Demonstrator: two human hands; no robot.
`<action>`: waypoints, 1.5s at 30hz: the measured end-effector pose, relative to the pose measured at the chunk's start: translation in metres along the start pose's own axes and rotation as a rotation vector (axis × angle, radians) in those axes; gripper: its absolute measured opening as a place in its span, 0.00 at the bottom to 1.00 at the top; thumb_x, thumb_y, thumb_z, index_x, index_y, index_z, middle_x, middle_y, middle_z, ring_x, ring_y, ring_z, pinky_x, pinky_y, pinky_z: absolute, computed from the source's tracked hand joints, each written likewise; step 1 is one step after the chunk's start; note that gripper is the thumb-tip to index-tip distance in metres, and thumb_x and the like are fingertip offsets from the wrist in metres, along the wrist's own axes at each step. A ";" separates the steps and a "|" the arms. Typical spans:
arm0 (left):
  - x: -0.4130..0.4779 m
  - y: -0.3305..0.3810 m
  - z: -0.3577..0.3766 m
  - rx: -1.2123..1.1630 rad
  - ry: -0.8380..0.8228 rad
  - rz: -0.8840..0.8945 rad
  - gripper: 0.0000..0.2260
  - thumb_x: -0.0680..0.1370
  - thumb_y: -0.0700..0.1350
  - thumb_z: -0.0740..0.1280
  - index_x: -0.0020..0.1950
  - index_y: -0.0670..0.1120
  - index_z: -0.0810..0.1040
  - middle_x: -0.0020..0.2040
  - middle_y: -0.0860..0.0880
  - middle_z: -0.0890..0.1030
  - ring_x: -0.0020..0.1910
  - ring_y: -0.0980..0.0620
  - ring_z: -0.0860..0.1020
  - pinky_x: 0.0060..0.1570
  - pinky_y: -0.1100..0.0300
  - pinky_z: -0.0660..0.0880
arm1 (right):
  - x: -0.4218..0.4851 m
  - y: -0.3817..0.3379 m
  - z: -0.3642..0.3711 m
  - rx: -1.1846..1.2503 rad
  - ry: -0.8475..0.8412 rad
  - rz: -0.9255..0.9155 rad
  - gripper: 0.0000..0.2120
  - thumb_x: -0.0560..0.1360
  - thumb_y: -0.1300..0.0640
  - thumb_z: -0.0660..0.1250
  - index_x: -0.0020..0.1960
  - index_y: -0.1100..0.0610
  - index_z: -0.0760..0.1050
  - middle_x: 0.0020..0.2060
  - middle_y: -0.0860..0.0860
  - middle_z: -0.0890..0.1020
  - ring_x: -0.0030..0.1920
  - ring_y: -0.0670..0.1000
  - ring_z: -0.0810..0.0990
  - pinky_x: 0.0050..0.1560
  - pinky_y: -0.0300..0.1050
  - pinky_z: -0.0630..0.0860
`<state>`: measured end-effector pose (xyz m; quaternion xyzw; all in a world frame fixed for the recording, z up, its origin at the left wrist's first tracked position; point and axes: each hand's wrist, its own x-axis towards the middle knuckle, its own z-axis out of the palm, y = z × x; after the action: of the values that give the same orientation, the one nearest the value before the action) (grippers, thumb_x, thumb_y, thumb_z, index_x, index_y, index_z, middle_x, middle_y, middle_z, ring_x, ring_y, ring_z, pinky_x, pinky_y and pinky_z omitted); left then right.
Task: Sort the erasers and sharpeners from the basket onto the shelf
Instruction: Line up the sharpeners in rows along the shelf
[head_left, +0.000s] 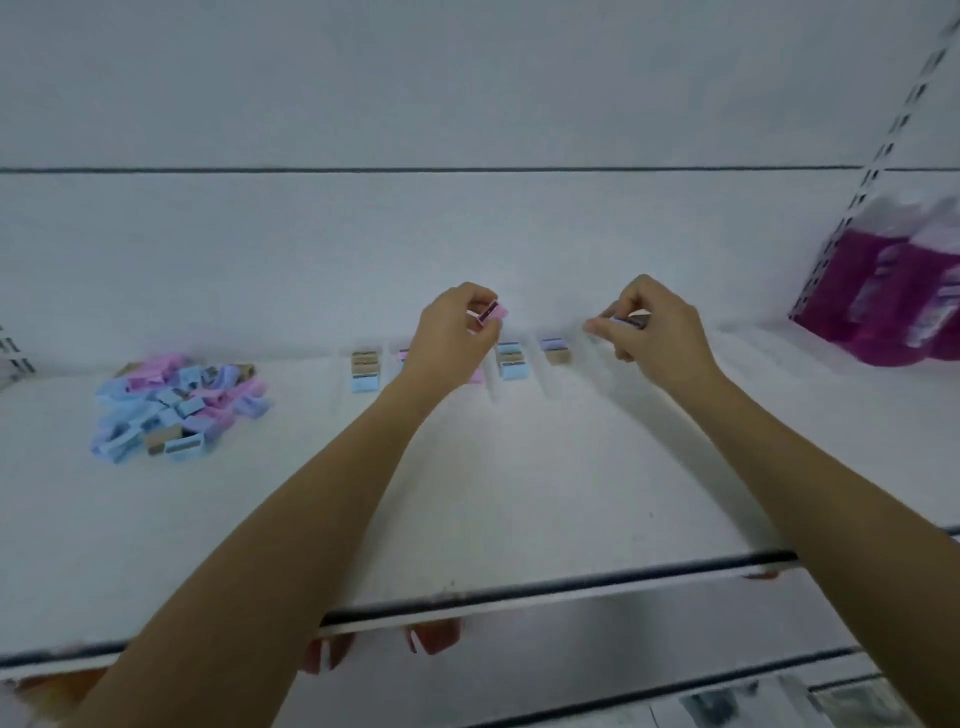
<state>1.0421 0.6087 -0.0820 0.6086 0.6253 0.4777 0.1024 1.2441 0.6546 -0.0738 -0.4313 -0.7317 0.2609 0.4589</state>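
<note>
My left hand (454, 332) pinches a pink sharpener (491, 313) above the back of the white shelf (519, 493). My right hand (652, 327) pinches a small lilac piece (626, 321), held just above the shelf's rear. Between and under the hands stand short rows of sorted pieces: a tan and blue stack (365, 370), a blue stack (511, 359) and a lilac and tan pair (555, 349). A pink row behind my left wrist is mostly hidden. A loose heap of pink, blue and lilac pieces (179, 408) lies at the left. No basket is in view.
Purple and white packets (893, 296) stand at the shelf's right end beside a perforated upright (878, 171). The shelf's front edge (545, 587) carries a dark strip, with red labels beneath it. A lower shelf shows at the bottom right.
</note>
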 end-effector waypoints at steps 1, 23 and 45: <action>0.005 0.000 0.003 0.008 0.008 -0.013 0.09 0.77 0.43 0.65 0.56 0.43 0.76 0.51 0.46 0.79 0.40 0.54 0.75 0.43 0.64 0.73 | 0.012 0.002 0.002 0.019 -0.010 -0.022 0.16 0.69 0.59 0.73 0.34 0.53 0.66 0.41 0.57 0.79 0.24 0.40 0.73 0.28 0.30 0.69; -0.004 -0.023 0.021 0.452 -0.020 0.189 0.08 0.77 0.43 0.65 0.53 0.43 0.79 0.48 0.47 0.78 0.46 0.53 0.73 0.43 0.66 0.64 | 0.041 0.042 0.010 -0.260 -0.461 -0.363 0.02 0.69 0.62 0.71 0.40 0.58 0.78 0.37 0.47 0.76 0.38 0.34 0.73 0.41 0.28 0.67; -0.004 -0.020 0.000 0.436 0.038 0.164 0.11 0.77 0.43 0.65 0.58 0.44 0.77 0.53 0.47 0.79 0.53 0.50 0.75 0.49 0.66 0.65 | 0.033 0.036 0.020 -0.426 -0.321 -0.419 0.03 0.73 0.59 0.67 0.45 0.58 0.79 0.40 0.48 0.76 0.44 0.48 0.70 0.42 0.39 0.62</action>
<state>1.0299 0.6095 -0.0979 0.6560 0.6641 0.3491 -0.0825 1.2339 0.7013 -0.0957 -0.3109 -0.9054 0.0668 0.2812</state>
